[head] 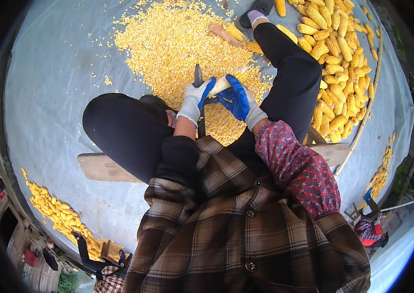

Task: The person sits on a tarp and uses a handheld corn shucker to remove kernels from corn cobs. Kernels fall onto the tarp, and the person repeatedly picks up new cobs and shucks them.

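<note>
My left hand (196, 97), in a white glove with a blue palm, is closed around the stripped end of a partly shelled corn cob (221, 86). Yellow kernels remain at the cob's upper right end. My right hand (239, 99), gloved the same way, touches that cob from the right with its fingers bent. A dark upright bar with a pointed tip (198, 75) stands beside my left hand, partly hidden by it. Beneath both hands spreads a heap of loose corn kernels (170, 44), with a reddish bare cob (224, 34) lying on it.
Unshelled corn cobs (342, 77) are piled on the right, beside a long bamboo pole (360, 135). A wooden bench (108, 168) is under me on a grey tarp (53, 110). More cobs (55, 208) lie at lower left. Other people (110, 278) sit near the lower edges.
</note>
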A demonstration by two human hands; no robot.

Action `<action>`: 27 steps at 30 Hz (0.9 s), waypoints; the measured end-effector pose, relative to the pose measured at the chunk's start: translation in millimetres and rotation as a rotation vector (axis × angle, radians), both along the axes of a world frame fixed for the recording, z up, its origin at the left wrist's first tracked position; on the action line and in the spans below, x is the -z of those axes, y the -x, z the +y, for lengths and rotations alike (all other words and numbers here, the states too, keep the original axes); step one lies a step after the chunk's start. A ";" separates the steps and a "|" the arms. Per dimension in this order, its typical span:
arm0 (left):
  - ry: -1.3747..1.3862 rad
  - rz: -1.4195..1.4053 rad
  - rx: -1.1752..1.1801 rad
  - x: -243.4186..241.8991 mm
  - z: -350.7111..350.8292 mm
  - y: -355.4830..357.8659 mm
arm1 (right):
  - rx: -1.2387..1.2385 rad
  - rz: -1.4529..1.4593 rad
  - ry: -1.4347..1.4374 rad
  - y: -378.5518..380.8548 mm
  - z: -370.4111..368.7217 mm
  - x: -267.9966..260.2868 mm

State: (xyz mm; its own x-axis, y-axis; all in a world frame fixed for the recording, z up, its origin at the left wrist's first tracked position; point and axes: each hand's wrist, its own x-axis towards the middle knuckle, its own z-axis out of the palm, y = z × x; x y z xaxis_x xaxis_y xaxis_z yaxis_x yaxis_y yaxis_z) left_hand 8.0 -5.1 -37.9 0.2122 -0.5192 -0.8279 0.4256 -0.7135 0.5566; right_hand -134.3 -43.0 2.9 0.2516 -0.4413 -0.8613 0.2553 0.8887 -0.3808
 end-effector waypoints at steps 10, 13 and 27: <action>0.023 0.283 -0.061 -15.8 13.6 -0.8 | 0.102 0.137 -0.002 2.0 -15.0 10.4; -0.024 0.186 -0.030 -21.4 10.1 1.5 | 0.105 -0.113 -0.106 7.3 -17.8 12.3; 0.075 0.029 0.002 12.9 12.0 -2.2 | -0.386 -0.204 -0.202 19.9 1.5 -7.2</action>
State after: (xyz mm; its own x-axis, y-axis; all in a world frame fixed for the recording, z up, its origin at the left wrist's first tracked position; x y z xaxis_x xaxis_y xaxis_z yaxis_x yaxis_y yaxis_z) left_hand 10.2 6.8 -50.8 0.1879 -0.5806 -0.7922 0.4410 -0.6708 0.5962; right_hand -154.2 -41.5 10.0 0.5368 -0.1111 -0.8364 -0.0560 0.9844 -0.1668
